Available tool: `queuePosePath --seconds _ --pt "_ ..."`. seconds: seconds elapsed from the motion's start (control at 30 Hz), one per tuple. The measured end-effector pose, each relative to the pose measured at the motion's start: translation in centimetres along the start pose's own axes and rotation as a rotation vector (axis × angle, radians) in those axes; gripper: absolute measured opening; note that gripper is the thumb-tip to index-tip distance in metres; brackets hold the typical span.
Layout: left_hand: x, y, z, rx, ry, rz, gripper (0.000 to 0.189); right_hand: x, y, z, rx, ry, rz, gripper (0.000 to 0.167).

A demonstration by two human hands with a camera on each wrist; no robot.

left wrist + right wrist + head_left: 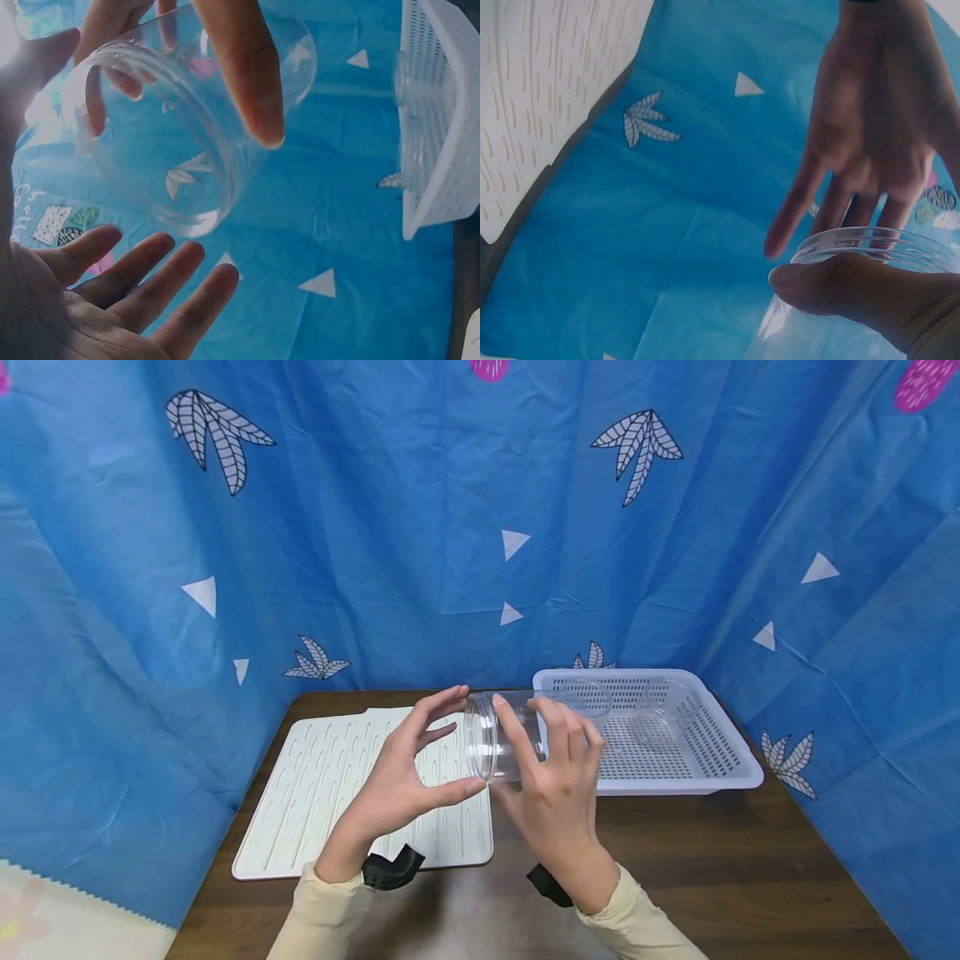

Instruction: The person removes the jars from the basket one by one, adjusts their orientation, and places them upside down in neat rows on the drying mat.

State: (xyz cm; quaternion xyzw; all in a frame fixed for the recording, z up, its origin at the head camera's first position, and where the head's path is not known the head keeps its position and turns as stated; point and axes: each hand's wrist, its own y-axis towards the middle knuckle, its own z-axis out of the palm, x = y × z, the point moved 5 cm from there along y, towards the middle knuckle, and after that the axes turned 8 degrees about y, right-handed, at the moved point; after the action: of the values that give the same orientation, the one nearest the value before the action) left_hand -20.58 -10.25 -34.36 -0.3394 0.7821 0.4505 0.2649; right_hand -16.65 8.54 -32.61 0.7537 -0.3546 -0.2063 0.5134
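Note:
A clear jar (517, 735) with a threaded rim is held sideways above the table, its uncovered mouth toward the left. My right hand (558, 772) grips it around its body, the thumb (817, 285) lying close below the rim in the right wrist view. At the mouth end my left hand (405, 768) is spread, fingers apart and slightly bent, its thumb tip right at the lower rim in the head view. The left wrist view shows the left fingers (150, 292) extended beside the jar mouth, with a gap between palm and jar.
A white ribbed drying mat (315, 785) lies on the left of the dark wooden table (697, 852). Behind the right hand stands a white perforated basket (720, 781) with clear round containers (663, 702) inside. A blue patterned curtain (420, 527) closes off the back and sides.

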Motion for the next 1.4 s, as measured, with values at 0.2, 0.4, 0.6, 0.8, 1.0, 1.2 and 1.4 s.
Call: queuePosePath --seconds 0.2,0.4,0.6,0.8,1.0,1.2,1.4 --pt "0.4 0.1 0.4 0.01 -0.014 -0.013 0.11 1.0 -0.1 0.6 0.019 -0.032 -0.037 0.108" --pt "0.5 -0.1 0.8 0.01 -0.027 -0.04 0.106 1.6 -0.4 0.7 0.054 -0.061 -0.042 0.108" --pt "0.8 -0.2 0.8 0.002 -0.021 -0.04 0.1 2.0 -0.5 0.8 0.08 -0.055 -0.028 0.109" --pt "0.6 0.1 0.5 -0.007 -0.006 -0.039 0.095 2.0 -0.3 0.9 0.076 -0.049 -0.035 0.108" --pt "0.8 -0.1 0.5 -0.004 -0.017 -0.054 0.092 2.2 -0.4 1.1 0.104 -0.082 -0.046 0.108" --pt "1.0 -0.3 0.6 -0.001 -0.022 -0.063 0.091 2.1 -0.7 1.1 0.148 -0.088 -0.044 0.111" --pt "1.3 -0.3 0.5 0.002 -0.024 -0.038 0.09 2.1 -0.6 0.6 0.173 -0.075 -0.063 0.108"
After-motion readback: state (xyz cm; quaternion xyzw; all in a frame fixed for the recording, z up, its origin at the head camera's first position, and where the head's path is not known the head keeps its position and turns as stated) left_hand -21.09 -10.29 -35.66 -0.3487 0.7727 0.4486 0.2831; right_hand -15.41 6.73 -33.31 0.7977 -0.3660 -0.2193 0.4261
